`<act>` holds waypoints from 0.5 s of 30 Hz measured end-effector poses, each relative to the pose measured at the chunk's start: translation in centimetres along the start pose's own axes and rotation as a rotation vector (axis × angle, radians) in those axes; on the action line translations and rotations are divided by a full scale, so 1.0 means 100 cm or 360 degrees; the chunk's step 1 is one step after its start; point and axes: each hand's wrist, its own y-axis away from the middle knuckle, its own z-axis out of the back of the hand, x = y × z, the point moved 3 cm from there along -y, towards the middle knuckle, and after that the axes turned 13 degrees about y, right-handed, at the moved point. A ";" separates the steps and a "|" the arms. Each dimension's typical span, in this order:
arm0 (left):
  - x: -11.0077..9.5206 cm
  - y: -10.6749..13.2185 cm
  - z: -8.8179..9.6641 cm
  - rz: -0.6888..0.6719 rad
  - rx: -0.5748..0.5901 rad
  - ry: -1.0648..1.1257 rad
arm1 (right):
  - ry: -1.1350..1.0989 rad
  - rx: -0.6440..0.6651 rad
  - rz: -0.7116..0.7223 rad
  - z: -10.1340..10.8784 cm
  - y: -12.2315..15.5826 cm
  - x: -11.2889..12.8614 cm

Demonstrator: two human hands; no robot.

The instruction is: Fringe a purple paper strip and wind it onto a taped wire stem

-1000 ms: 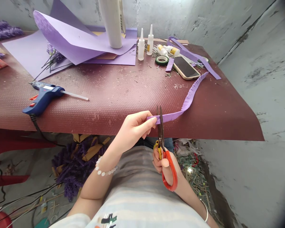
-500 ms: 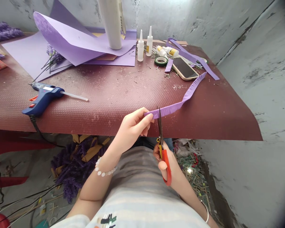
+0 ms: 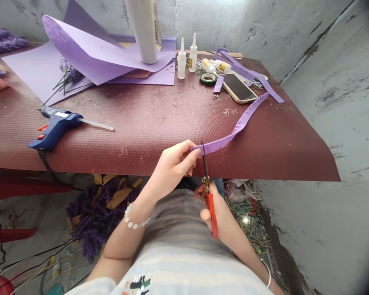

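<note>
My left hand (image 3: 178,162) pinches the near end of a long purple paper strip (image 3: 221,143) between thumb and fingers. Fine fringe cuts run along one edge of the strip, which trails over the table to the right and up toward the phone. In my right hand (image 3: 213,209) are scissors (image 3: 211,213) with red handles and dark blades. The blades point up and cross the strip just right of my left fingertips. Part of the right fingers is hidden behind the scissors.
A blue glue gun (image 3: 57,127) with a glue stick lies on the dark red table (image 3: 141,119). Purple sheets (image 3: 110,61) lie under a white cylinder (image 3: 143,32). Small bottles (image 3: 181,65), green tape (image 3: 208,79) and a phone (image 3: 239,88) are toward the back right.
My left hand has shifted slightly right along with the strip. The scissors have tilted a little leftward, and their handles look closer together.
</note>
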 end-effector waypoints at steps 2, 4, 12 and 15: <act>-0.001 0.000 -0.001 0.0004 0.0034 -0.0080 | -0.0020 -0.0004 0.0015 0.000 0.000 -0.001; -0.002 0.001 -0.001 0.0007 0.0055 -0.0120 | -0.0033 0.0005 0.0023 0.000 0.000 -0.001; -0.004 0.001 -0.001 -0.0002 0.0061 -0.0145 | -0.0144 0.0020 -0.0016 -0.006 0.000 -0.006; -0.004 0.002 -0.002 0.0007 0.0098 -0.0173 | -0.0224 0.0025 -0.0040 -0.007 -0.001 -0.006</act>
